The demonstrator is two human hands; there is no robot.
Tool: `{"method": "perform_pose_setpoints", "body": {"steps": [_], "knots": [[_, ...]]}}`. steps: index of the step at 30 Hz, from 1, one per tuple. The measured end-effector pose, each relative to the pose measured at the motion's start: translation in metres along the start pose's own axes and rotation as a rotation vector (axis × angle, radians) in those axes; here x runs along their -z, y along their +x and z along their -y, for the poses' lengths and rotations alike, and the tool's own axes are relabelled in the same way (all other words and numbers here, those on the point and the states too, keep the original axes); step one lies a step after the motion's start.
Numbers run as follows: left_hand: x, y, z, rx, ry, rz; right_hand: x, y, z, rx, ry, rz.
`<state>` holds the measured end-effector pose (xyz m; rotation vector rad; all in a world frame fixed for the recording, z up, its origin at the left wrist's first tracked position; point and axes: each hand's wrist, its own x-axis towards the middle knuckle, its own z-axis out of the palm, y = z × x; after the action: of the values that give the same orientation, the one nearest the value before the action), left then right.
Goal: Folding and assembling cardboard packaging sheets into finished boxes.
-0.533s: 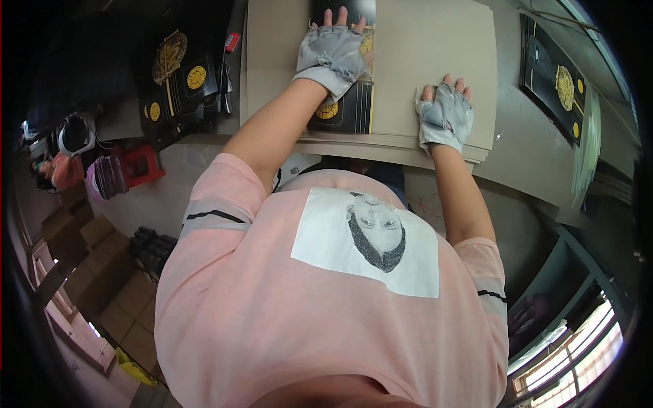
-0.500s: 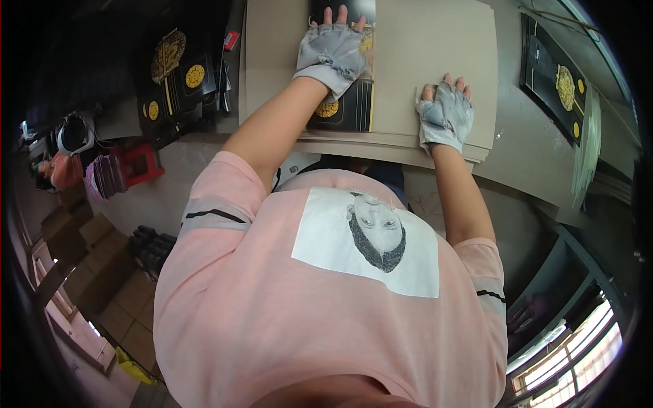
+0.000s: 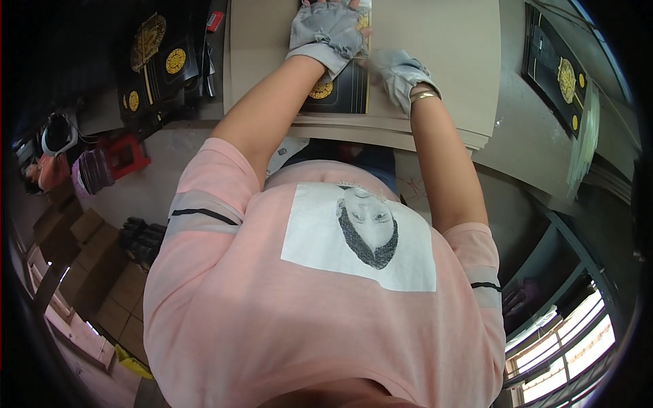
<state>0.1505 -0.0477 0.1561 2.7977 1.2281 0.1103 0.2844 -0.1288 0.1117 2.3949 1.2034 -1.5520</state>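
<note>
Both my hands wear grey fingerless gloves. My left hand [image 3: 326,30] lies flat, fingers spread, on a black printed sheet with gold round emblems [image 3: 343,92]. The sheet rests on a stack of plain brown cardboard boards [image 3: 449,61] on the table. My right hand [image 3: 401,68] is blurred by motion at the sheet's right edge, with a gold bangle on the wrist. Its fingers are not clear, so its grip cannot be told. My pink shirt fills the lower picture.
More black and gold printed pieces [image 3: 156,61] lie piled at the left of the table, and another one [image 3: 558,64] lies at the right. A red stool [image 3: 126,153] and brown cartons [image 3: 75,231] stand on the floor at the left.
My right hand has slid left from the bare cardboard to the black sheet's right edge. My left hand stays on the sheet, a little farther up.
</note>
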Motion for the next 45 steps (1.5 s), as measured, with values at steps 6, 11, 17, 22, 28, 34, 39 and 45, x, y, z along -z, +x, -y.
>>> {"method": "perform_pose_setpoints", "body": {"steps": [6, 11, 17, 22, 28, 34, 39, 45], "knots": [[-0.025, 0.003, 0.015, 0.025, 0.072, 0.035, -0.034, 0.052, -0.025, 0.149, -0.141, -0.145], [-0.046, -0.065, 0.043, -0.082, -0.126, -0.015, -0.05, 0.069, -0.041, 0.3, -0.108, -0.361], [-0.085, -0.121, 0.046, 0.02, -0.04, -0.023, -0.04, 0.026, -0.019, 0.224, -0.083, -0.391], [-0.074, -0.124, 0.036, 0.019, 0.045, 0.029, -0.048, 0.045, -0.026, 0.205, 0.013, -0.276], [-0.081, -0.126, 0.039, 0.039, 0.062, 0.03, -0.06, 0.017, -0.018, 0.335, 0.01, -0.487], [-0.071, -0.118, 0.031, 0.046, 0.09, 0.113, -0.07, -0.038, -0.018, 0.287, -0.152, -0.557], [-0.069, -0.118, 0.03, 0.017, 0.067, 0.069, -0.084, -0.027, -0.026, 0.507, -0.535, -0.862], [-0.1, -0.11, 0.093, 0.094, -0.664, -0.381, -0.084, -0.024, -0.023, 0.474, -0.606, -0.813]]}}
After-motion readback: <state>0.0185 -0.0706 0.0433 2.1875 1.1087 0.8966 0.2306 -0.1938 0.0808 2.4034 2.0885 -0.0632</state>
